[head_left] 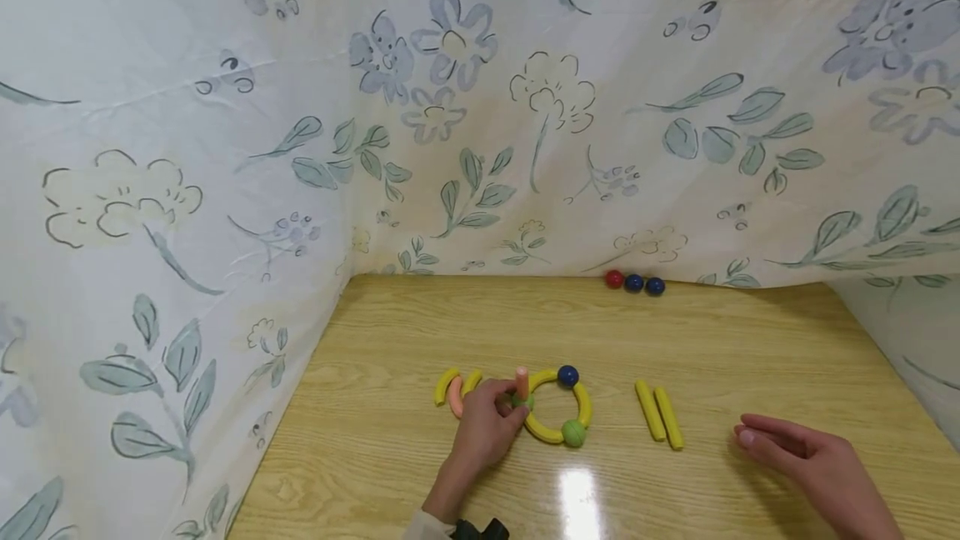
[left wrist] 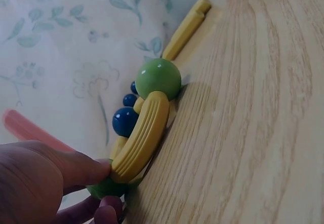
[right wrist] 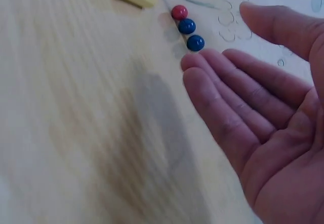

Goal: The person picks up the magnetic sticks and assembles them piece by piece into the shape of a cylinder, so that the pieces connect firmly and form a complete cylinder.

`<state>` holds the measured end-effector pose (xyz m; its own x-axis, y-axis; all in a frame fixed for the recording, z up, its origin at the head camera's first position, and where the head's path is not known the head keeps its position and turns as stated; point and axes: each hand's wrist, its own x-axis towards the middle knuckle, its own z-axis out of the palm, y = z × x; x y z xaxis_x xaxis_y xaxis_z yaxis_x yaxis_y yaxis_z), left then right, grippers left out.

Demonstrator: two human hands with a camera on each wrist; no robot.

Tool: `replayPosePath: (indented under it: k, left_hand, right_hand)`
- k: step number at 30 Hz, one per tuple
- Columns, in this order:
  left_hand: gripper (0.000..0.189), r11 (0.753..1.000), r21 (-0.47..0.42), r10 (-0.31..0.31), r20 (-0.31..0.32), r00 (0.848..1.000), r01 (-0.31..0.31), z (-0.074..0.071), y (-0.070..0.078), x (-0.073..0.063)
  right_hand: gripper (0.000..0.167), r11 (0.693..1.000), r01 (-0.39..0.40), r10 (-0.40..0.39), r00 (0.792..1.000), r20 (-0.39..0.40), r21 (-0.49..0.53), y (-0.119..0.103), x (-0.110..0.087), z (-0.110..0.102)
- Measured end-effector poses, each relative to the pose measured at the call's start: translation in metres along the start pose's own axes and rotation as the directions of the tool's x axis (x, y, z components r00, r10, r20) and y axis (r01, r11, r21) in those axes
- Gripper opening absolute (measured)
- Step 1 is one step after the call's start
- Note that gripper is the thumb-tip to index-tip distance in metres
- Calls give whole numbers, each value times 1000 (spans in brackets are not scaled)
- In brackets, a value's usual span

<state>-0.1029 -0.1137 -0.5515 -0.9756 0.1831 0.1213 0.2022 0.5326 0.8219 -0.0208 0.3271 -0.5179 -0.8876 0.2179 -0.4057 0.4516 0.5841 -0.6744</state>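
Observation:
A ring of curved yellow rods (head_left: pixel 543 436) joined by balls lies on the wooden table. Its balls are a blue ball (head_left: pixel 567 376), a green ball (head_left: pixel 573 433) at the near right, and another green ball (left wrist: pixel 107 187) on the left. My left hand (head_left: pixel 486 432) pinches this left green ball between thumb and fingers. From that ball a straight pink rod (head_left: pixel 522 382) stands up, partly behind the hand in the left wrist view. My right hand (head_left: pixel 806 461) hovers over the table at the right, fingers nearly straight and palm bare in the right wrist view (right wrist: pixel 278 117).
Two straight yellow rods (head_left: pixel 660 415) lie between the ring and my right hand. Left of the ring are curved yellow rods (head_left: pixel 446 386) and a curved pink rod (head_left: pixel 455 397). A red ball (head_left: pixel 614 279) and two blue balls (head_left: pixel 644 284) rest against the flowered cloth (head_left: pixel 465 215).

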Motion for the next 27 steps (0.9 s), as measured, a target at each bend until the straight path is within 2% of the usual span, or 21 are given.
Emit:
replayPosePath:
  k: [8, 12, 15, 18, 21, 27]
  left_hand:
    - [36, 1000, -20, 6, 0, 1000, -6, 2, -3, 3]
    - [36, 1000, -17, 3, 0, 1000, -3, 3, -3, 3]
    - [35, 1000, -24, 4, -1, 1000, -4, 3, -2, 2]
    - [35, 999, -34, 13, -4, 1000, -13, 3, -2, 2]
    - [34, 999, -39, 19, -6, 1000, -19, 3, -3, 3]
    - [34, 999, -38, 18, -4, 1000, -18, 3, -3, 3]
  right_hand:
    - [84, 990, 1, -13, 996, 84, 141, -17, 13, 13]
    - [71, 976, 28, -48, 995, 88, 214, -26, 20, 23]
    - [65, 973, 52, -72, 994, 86, 224, -32, 26, 29]
    - [61, 980, 75, -92, 992, 83, 185, -38, 32, 33]
    - [60, 990, 102, -109, 992, 67, 101, -45, 36, 37]
    - [48, 985, 169, -168, 985, 34, -22, -62, 37, 46]
